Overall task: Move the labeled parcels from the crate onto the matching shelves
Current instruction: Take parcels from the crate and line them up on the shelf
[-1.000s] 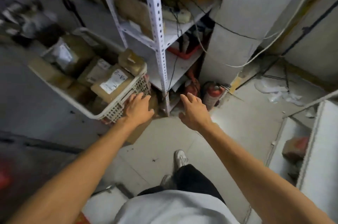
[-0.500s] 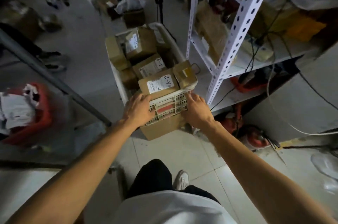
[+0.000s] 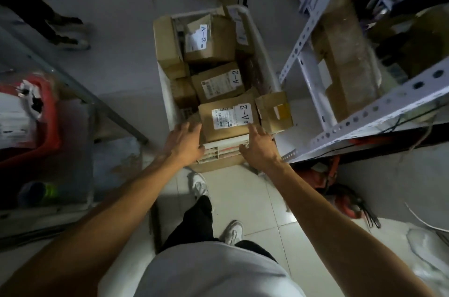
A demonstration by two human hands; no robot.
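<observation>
Both hands reached into the near end of the white crate [image 3: 264, 58]. The left hand [image 3: 185, 142] and right hand [image 3: 258, 148], fingers straight and spread, flanked the nearest A-2 parcel [image 3: 227, 118], touching its sides. More parcels lay beyond; shelves [image 3: 364, 114] stood right of the right hand.

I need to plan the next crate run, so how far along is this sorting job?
Barely begun, it seems. Done: nothing shows as shelved yet. In hand: left hand and right hand reach for the nearest A-2 parcel at the crate's near end, neither clearly holding it. Left: two more A-2 parcels and several unlabeled-looking boxes fill the crate beside the white shelf.
</observation>
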